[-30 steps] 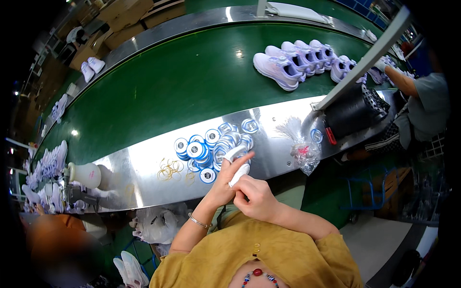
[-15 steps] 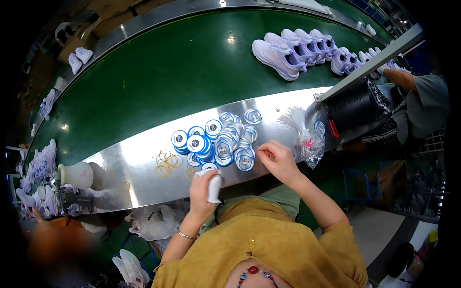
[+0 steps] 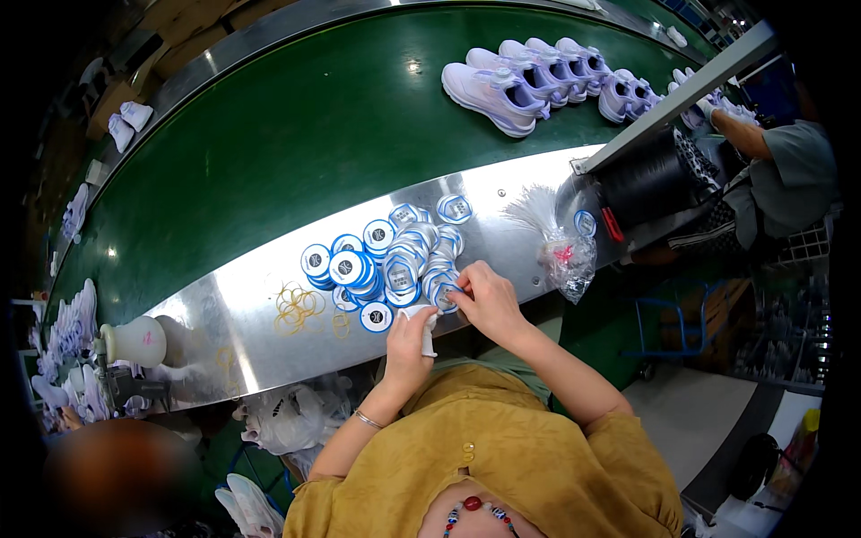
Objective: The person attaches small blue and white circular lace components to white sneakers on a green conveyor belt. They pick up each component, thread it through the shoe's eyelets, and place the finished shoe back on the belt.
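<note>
A heap of round blue-and-white tags [image 3: 386,260] lies on the shiny metal ledge [image 3: 242,314] in front of me. My right hand [image 3: 484,300] rests at the heap's near right edge, its fingertips pinching one round tag. My left hand [image 3: 411,336] is just beside it, closed around a small white roll-like object that sticks out below the fist. A loose pile of yellow rubber bands [image 3: 300,307] lies left of the heap.
A clear plastic bag with white strings [image 3: 560,247] sits right of the tags. Behind the ledge runs a green conveyor belt [image 3: 296,134] carrying white-lilac sneakers [image 3: 529,76]. Another person [image 3: 771,161] works at the far right. A white bottle [image 3: 134,341] stands on the left.
My left hand has come up from below the ledge edge to meet the right hand at the heap. The right hand has moved slightly left onto a tag.
</note>
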The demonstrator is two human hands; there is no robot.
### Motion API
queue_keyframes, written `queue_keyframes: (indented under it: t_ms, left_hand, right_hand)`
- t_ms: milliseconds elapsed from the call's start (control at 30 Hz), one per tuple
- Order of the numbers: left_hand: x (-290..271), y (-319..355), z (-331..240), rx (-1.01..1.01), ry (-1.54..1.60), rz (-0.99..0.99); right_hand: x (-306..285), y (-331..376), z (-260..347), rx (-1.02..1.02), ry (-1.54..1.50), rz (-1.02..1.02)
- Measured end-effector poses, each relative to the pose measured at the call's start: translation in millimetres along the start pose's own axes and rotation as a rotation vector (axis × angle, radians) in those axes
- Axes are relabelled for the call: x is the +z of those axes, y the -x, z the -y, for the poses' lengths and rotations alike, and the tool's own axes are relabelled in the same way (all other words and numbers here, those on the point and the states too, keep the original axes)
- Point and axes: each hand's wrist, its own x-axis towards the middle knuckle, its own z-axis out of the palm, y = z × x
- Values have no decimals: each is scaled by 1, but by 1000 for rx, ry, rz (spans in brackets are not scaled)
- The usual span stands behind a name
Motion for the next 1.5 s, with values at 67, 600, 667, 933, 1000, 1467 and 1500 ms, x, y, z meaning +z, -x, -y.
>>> queue_keyframes:
  t_ms: [67,600,667,933,1000,1467,1500]
  left_hand:
    - [0,2,-1,-80,78,1]
    - [-15,-41,-32,-433,780,108]
    - [-15,-45,-35,-475,785,79]
    - [-4,-51,-28,-655,739,-21]
    - [-1,-52,-24,-621,650,-27]
    - [7,-54,-30,31,-463,-156]
    - [4,-55,-35,63,-453,-188]
  right_hand:
    - [-2,1,-1,-1,-34,-29]
    - [-54,-14,15,240,-948,286]
    - [-55,-15,22,219,-968,258]
    - [-31,-30,2,193,-902,90]
    - [-27,-35,-10,290,-992,8]
    - [-26,-30,-26,309,-944,-82]
    - [-26,-28,-29,310,-908,-71]
